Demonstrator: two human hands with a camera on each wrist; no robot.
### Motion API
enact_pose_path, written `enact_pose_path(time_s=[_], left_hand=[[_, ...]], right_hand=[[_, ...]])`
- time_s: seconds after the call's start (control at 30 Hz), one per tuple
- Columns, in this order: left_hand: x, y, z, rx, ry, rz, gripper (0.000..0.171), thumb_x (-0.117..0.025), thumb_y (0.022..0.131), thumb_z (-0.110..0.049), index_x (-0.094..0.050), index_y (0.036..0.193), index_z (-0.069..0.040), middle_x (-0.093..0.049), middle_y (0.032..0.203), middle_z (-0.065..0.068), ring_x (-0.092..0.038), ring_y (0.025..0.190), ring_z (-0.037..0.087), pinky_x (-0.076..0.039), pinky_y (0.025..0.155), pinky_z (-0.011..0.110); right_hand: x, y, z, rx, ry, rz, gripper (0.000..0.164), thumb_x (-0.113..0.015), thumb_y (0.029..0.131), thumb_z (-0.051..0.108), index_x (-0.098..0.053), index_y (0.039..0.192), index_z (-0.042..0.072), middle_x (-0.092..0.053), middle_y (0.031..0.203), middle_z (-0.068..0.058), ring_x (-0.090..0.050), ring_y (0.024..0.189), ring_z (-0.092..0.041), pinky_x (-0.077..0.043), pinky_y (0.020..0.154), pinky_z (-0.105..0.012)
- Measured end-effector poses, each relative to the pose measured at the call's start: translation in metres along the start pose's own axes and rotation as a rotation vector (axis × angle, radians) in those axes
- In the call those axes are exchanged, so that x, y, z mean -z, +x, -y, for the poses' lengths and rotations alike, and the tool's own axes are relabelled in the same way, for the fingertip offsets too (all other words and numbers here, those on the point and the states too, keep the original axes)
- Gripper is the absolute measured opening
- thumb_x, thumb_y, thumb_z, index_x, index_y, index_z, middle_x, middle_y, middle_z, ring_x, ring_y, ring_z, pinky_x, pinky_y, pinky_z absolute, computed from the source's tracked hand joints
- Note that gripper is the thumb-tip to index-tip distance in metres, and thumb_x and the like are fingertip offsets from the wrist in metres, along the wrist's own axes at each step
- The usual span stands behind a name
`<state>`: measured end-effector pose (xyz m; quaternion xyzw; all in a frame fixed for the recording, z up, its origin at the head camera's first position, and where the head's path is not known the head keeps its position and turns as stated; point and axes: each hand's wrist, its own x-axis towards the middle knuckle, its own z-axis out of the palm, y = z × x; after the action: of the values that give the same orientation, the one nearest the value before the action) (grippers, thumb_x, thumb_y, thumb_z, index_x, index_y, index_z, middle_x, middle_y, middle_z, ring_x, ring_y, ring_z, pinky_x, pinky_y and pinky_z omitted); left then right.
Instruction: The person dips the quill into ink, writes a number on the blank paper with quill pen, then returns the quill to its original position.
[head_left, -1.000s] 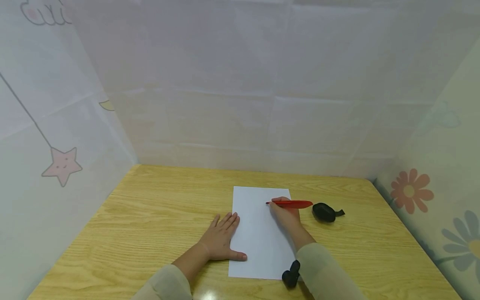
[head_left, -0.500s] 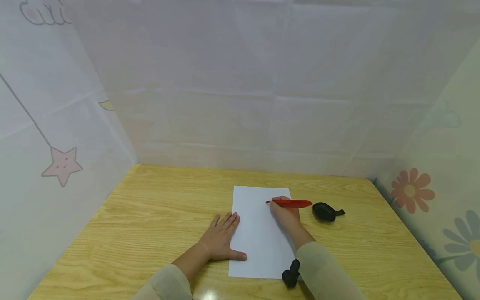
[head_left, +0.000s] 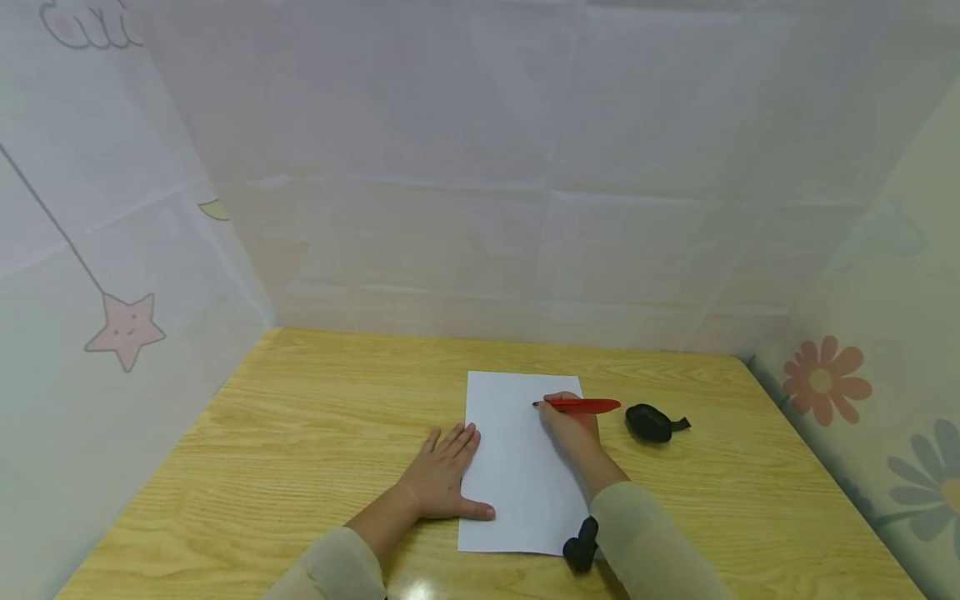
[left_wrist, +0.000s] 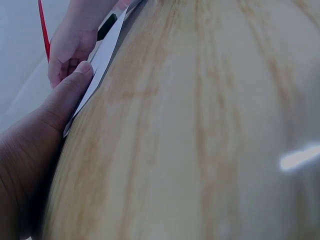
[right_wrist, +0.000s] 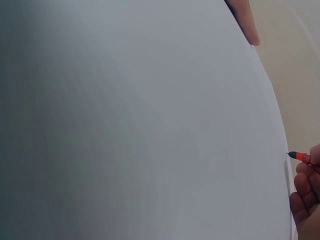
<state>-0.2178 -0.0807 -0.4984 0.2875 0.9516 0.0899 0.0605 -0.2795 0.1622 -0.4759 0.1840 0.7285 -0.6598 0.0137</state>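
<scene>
A red pen (head_left: 587,406) with a dark tip, its body widening like a feather, is pinched in my right hand (head_left: 576,433). The tip (right_wrist: 293,154) is at the upper right part of a white sheet of paper (head_left: 517,475); I cannot tell whether it touches. No marks show on the sheet. My left hand (head_left: 441,483) lies flat with fingers spread, fingertips and thumb on the sheet's left edge. In the left wrist view, the thumb (left_wrist: 72,90) rests on the paper (left_wrist: 105,57), and the pen (left_wrist: 43,30) rises from my right hand (left_wrist: 72,42).
A black oval object (head_left: 648,424) with a short tail lies right of the sheet on the wooden table (head_left: 337,400). Another small black rounded object (head_left: 581,547) is at the paper's lower right corner, by the right sleeve (head_left: 645,533). Pale patterned cloth walls surround the table.
The pen's rear end has shifted slightly left and its tip very slightly right. My left hand and the paper stay in place.
</scene>
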Motion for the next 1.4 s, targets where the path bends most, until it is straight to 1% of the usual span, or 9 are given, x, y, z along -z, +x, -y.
enact_pose_path(time_s=[0.1,0.2,0.43,0.67,0.9,1.0,1.13,1.2,1.4], left_hand=[[-0.0019,0.0007,0.0006,0.008,-0.003,0.002,0.119,-0.053,0.073,-0.085,-0.017,0.158,-0.009,-0.011,0.166,0.006,-0.007,0.155,0.022,-0.005,0.124,0.053],[-0.0024,0.0009,0.0006,0.013,-0.002,0.004,0.12,-0.054,0.072,-0.085,-0.017,0.158,-0.009,-0.011,0.166,0.005,-0.007,0.155,0.022,-0.005,0.124,0.053],[-0.0017,0.0003,0.0,0.018,-0.003,0.014,0.12,-0.054,0.073,-0.085,-0.016,0.158,-0.01,-0.01,0.166,0.004,-0.006,0.155,0.021,-0.005,0.124,0.052],[-0.0015,0.0008,-0.0006,0.02,-0.005,0.016,0.119,-0.054,0.073,-0.084,-0.016,0.158,-0.01,-0.01,0.166,0.004,-0.006,0.155,0.021,-0.004,0.124,0.052],[-0.0027,0.0016,0.0001,0.016,-0.009,0.015,0.12,-0.054,0.073,-0.085,-0.016,0.158,-0.01,-0.01,0.166,0.005,-0.006,0.155,0.021,-0.004,0.124,0.052],[-0.0032,0.0014,0.0004,0.014,-0.015,0.014,0.119,-0.054,0.073,-0.085,-0.016,0.158,-0.01,-0.01,0.166,0.005,-0.006,0.155,0.021,-0.004,0.124,0.052],[-0.0036,0.0016,0.0006,0.011,-0.014,0.009,0.119,-0.053,0.073,-0.085,-0.016,0.158,-0.01,-0.01,0.166,0.005,-0.007,0.155,0.021,-0.005,0.124,0.052],[-0.0038,0.002,0.0006,0.011,-0.01,0.007,0.119,-0.053,0.073,-0.085,-0.016,0.158,-0.01,-0.01,0.166,0.005,-0.007,0.155,0.021,-0.005,0.124,0.052],[-0.0046,0.0029,0.0005,0.016,0.003,0.01,0.12,-0.052,0.073,-0.086,-0.016,0.158,-0.01,-0.01,0.166,0.004,-0.006,0.155,0.021,-0.005,0.124,0.052]], right_hand=[[-0.0003,0.0001,0.0005,-0.021,0.013,0.003,0.026,-0.069,0.089,0.014,-0.062,0.111,0.003,-0.062,0.11,-0.009,-0.051,0.107,-0.026,-0.048,0.086,-0.027],[-0.0005,0.0003,0.0007,-0.015,-0.01,0.002,0.025,-0.069,0.088,0.014,-0.062,0.11,0.003,-0.062,0.11,-0.01,-0.051,0.107,-0.026,-0.047,0.088,-0.029],[-0.0001,-0.0006,0.001,-0.033,-0.008,0.012,0.029,-0.069,0.089,0.016,-0.06,0.113,0.004,-0.06,0.115,-0.013,-0.049,0.111,-0.029,-0.047,0.098,-0.036],[-0.0007,-0.0021,0.0016,-0.036,0.001,0.009,0.028,-0.069,0.089,0.015,-0.06,0.114,0.004,-0.06,0.114,-0.011,-0.05,0.11,-0.028,-0.048,0.095,-0.033],[-0.0006,-0.0018,0.0019,-0.091,0.11,0.029,0.032,-0.069,0.089,0.014,-0.057,0.117,0.004,-0.059,0.113,-0.01,-0.047,0.113,-0.028,-0.05,0.092,-0.031],[-0.001,-0.0018,0.0021,-0.096,0.091,0.014,0.032,-0.07,0.088,0.014,-0.058,0.116,0.005,-0.06,0.113,-0.009,-0.048,0.113,-0.028,-0.05,0.095,-0.033],[-0.0015,-0.0019,0.0014,-0.078,0.046,0.002,0.031,-0.07,0.087,0.014,-0.059,0.114,0.005,-0.06,0.114,-0.011,-0.048,0.113,-0.029,-0.048,0.098,-0.037],[-0.0018,-0.0024,0.0014,-0.061,0.027,0.004,0.03,-0.07,0.087,0.014,-0.06,0.114,0.004,-0.061,0.114,-0.011,-0.049,0.111,-0.028,-0.048,0.097,-0.037],[-0.0025,-0.0043,0.0017,0.0,-0.081,-0.002,0.024,-0.07,0.087,0.014,-0.064,0.107,0.004,-0.065,0.107,-0.011,-0.052,0.104,-0.027,-0.046,0.089,-0.033]])
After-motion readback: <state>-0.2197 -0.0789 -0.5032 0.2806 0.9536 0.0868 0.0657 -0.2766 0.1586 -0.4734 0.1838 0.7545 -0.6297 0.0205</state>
